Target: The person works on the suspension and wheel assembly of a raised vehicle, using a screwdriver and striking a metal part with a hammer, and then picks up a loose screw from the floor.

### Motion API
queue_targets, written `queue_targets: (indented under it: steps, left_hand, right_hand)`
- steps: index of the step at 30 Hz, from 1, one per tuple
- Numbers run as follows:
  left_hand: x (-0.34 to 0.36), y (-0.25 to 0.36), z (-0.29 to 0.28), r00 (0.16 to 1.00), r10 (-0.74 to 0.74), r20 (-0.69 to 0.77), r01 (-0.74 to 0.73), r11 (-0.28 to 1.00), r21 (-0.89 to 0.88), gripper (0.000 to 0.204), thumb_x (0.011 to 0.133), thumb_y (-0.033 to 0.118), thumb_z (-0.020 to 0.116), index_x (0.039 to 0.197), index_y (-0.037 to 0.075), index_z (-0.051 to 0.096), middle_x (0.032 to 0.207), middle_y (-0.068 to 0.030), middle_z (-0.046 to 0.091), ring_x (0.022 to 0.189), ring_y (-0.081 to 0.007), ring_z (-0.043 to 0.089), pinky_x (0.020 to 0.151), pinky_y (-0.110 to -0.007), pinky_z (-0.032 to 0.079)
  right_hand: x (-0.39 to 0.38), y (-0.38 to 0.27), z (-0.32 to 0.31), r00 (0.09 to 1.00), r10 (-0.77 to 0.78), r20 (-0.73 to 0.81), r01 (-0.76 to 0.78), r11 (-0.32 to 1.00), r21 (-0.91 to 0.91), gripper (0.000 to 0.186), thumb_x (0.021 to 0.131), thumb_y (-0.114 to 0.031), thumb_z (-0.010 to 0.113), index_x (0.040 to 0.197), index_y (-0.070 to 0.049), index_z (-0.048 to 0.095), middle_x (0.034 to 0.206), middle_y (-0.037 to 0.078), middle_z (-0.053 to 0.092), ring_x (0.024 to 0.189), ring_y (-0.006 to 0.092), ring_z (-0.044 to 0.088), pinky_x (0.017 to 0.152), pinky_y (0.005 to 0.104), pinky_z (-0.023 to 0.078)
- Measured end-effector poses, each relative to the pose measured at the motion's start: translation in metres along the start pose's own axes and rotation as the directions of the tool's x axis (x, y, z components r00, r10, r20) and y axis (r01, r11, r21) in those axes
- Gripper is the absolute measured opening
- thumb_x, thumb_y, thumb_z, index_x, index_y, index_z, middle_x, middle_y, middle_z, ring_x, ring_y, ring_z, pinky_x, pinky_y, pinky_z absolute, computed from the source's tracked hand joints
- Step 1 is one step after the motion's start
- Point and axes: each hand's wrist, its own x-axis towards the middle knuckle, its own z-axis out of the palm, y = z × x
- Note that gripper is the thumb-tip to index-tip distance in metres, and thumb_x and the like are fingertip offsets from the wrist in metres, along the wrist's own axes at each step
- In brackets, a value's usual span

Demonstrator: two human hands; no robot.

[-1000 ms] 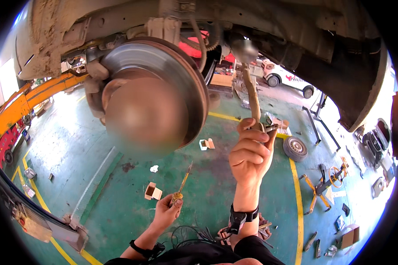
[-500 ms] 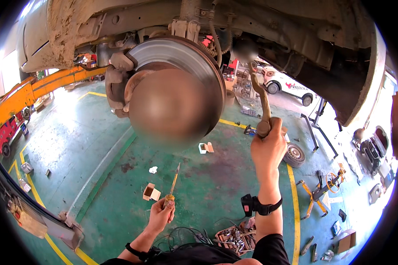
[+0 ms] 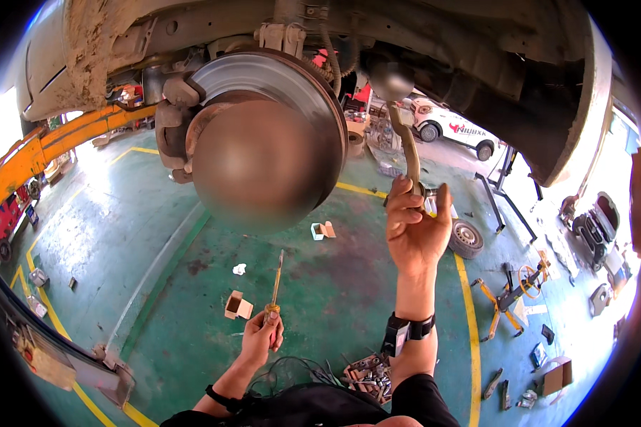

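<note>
Your left hand (image 3: 262,340): black wristband (image 3: 228,401), seven o'clock
Your right hand (image 3: 420,233): black strap (image 3: 423,328) with boxy device (image 3: 397,336), five o'clock
Your right sleeve (image 3: 421,403): plain black, five o'clock
Your clothing (image 3: 310,408): black, six o'clock

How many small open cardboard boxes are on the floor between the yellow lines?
2. One box sits left of the screwdriver in the left hand; the other box shows below the brake disc, left of the right hand. More may be hidden.

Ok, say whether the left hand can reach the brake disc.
Probably yes: beyond the screwdriver in the left hand, nothing visible blocks the way up to the brake disc.
</note>
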Motion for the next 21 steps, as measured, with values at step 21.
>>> queue_targets:
  steps: [21]
  left_hand:
    - [-0.011,-0.002,-0.028,0.991,0.037,-0.130,-0.045,0.997,-0.062,0.039,0.095,0.040,0.052,0.076,0.006,0.051,0.059,-0.0044,0.049,0.041,-0.0143,0.047,0.036,-0.027,0.036]
  right_hand:
    - [0.025,0.014,-0.011,0.945,-0.327,-0.004,0.246,0.719,-0.650,0.033,0.089,-0.028,0.063,0.103,0.001,0.061,0.091,0.010,0.066,0.074,0.0206,0.062,0.067,0.0326,0.054]
